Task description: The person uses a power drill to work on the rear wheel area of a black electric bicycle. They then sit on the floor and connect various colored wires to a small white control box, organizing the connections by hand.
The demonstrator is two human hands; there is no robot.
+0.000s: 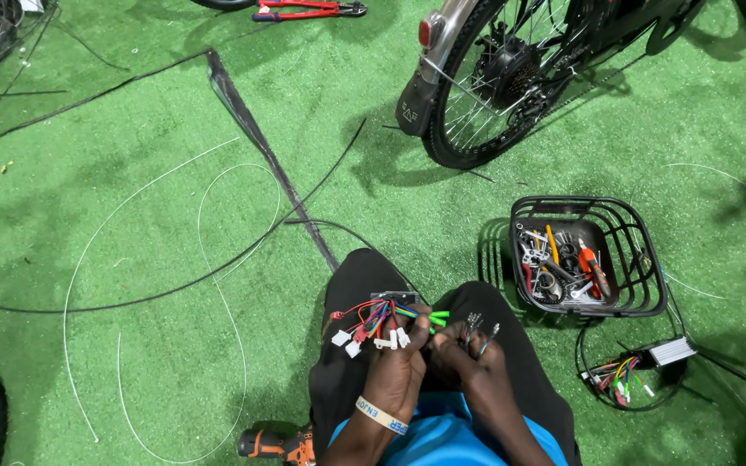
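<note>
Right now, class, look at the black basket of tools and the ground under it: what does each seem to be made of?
Black basket: looks like coated metal wire, thin bars in an open grid with a matte black finish. Ground: seems to be synthetic turf, evenly bright green with a short fibrous pile.

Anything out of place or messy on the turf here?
Yes. Loose white cable and black cables sprawl in loops across the turf, red bolt cutters lie near the top edge, and a second controller with tangled wires sits outside the tool basket.
</note>
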